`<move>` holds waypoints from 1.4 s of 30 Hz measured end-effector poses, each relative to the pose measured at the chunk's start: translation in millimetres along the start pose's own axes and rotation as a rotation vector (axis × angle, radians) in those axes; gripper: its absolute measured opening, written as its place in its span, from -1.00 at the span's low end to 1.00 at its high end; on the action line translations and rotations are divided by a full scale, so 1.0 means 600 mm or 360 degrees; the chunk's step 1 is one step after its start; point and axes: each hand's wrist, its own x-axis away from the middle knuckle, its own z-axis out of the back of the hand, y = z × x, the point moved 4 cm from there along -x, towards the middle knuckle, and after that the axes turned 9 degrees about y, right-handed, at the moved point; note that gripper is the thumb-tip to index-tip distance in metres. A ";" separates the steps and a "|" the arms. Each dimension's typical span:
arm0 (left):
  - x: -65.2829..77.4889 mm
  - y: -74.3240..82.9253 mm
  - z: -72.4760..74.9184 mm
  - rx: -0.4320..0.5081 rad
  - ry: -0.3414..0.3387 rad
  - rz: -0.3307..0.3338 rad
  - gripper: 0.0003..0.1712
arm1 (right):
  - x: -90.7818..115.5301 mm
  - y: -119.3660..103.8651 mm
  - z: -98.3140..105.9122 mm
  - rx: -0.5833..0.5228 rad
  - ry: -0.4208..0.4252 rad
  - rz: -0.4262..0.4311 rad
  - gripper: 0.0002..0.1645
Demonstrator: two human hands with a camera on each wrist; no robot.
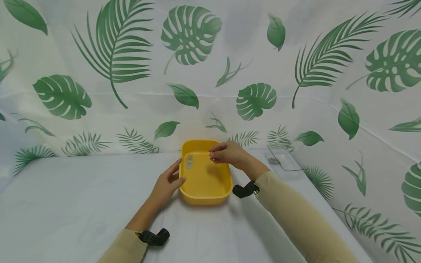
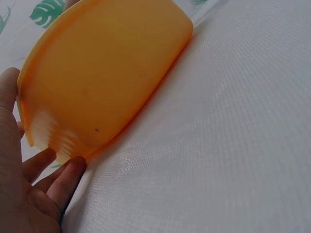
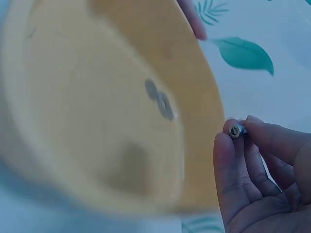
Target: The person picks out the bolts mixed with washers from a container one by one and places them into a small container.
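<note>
A yellow plastic tray (image 1: 204, 200) with raised walls lies on the white cloth in the head view. My left hand (image 1: 167, 185) grips its left side, the thumb over the rim and the other fingers along the outer wall. Over the tray's right part, my right hand (image 1: 230, 154) pinches a small metal socket-head screw (image 3: 236, 131) between thumb and fingertips; the socket end faces the right wrist camera. Inside the tray, near the left wall, lie a ring-shaped washer (image 1: 189, 159) and a flat grey metal disc (image 1: 189, 166) close together.
At the right, a shallow clear plastic tray (image 1: 291, 160) holds small metal parts (image 1: 273, 161). A thin L-shaped metal rod (image 1: 285, 170), like a hex key, lies across it. A leaf-patterned curtain (image 1: 204, 80) stands behind the table and along its right.
</note>
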 end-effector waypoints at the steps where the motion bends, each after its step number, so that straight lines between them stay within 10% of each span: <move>1: 0.000 -0.001 0.001 -0.0003 -0.0002 0.0000 -0.20 | 0.002 0.000 0.008 0.0020 0.0002 0.0007 -0.59; 42: -0.002 -0.004 0.000 -0.0033 0.0002 0.0024 -0.21 | 0.037 0.077 0.294 0.0164 0.0202 0.0018 -0.39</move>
